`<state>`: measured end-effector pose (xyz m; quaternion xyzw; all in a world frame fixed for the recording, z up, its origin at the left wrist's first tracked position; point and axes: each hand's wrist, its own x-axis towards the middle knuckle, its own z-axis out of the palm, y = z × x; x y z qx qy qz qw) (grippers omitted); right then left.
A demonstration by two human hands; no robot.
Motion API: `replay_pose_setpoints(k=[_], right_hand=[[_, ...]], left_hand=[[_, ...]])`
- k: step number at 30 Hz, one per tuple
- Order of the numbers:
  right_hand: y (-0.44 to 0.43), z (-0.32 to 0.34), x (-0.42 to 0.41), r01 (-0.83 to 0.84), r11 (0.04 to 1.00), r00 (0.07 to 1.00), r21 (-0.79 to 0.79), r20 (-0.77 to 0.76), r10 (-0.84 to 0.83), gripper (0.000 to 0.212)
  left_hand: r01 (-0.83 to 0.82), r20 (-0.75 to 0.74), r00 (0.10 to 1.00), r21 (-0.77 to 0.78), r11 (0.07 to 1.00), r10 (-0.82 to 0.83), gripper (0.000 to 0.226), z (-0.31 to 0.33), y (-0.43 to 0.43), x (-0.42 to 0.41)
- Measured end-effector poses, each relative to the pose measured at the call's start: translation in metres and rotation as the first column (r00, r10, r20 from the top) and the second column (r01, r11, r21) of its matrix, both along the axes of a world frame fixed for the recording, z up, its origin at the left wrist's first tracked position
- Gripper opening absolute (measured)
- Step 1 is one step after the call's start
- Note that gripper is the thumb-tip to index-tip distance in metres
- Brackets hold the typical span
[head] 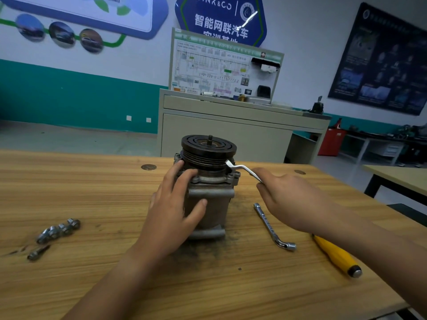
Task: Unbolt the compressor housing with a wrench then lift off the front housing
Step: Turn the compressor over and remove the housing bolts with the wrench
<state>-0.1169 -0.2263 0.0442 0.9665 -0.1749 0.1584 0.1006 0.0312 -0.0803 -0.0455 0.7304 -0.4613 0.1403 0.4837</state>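
The compressor (211, 199) stands upright in the middle of the wooden table (92, 185), its black grooved pulley (208, 148) on top. My left hand (175, 209) wraps the left side of the housing, fingers up on the flange and thumb across the front. My right hand (293, 199) grips the handle of a silver offset wrench (242, 168). The wrench head sits at the right side of the housing, just under the pulley. The bolt it meets is hidden.
Several loose bolts (59, 230) lie at the left of the table, one more (38, 252) below them. An L-shaped socket wrench (272, 227) and a yellow-handled tool (337, 256) lie right of the compressor. Dark grime surrounds the base. A training bench (231, 128) stands behind.
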Motion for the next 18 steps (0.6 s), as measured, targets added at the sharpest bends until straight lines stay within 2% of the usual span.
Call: replay_pose_setpoints(k=[6,12,18], right_hand=[[0.005,0.001,-0.002,0.163,0.973,0.983,-0.166,-0.058,-0.174,0.036],[0.007,0.01,0.006,0.121,0.953,0.977,-0.277,-0.134,-0.163,0.049],[0.015,0.016,0.014,0.096,0.898,0.949,-0.429,-0.234,-0.213,0.032]], left_hand=[[-0.01,0.011,1.0,0.012,1.0,0.01,0.054,0.0,0.001,0.0],[-0.009,0.001,1.0,0.017,1.0,0.009,0.055,0.001,0.001,-0.001],[-0.017,-0.01,1.0,0.041,0.999,0.017,0.057,0.001,0.001,-0.001]])
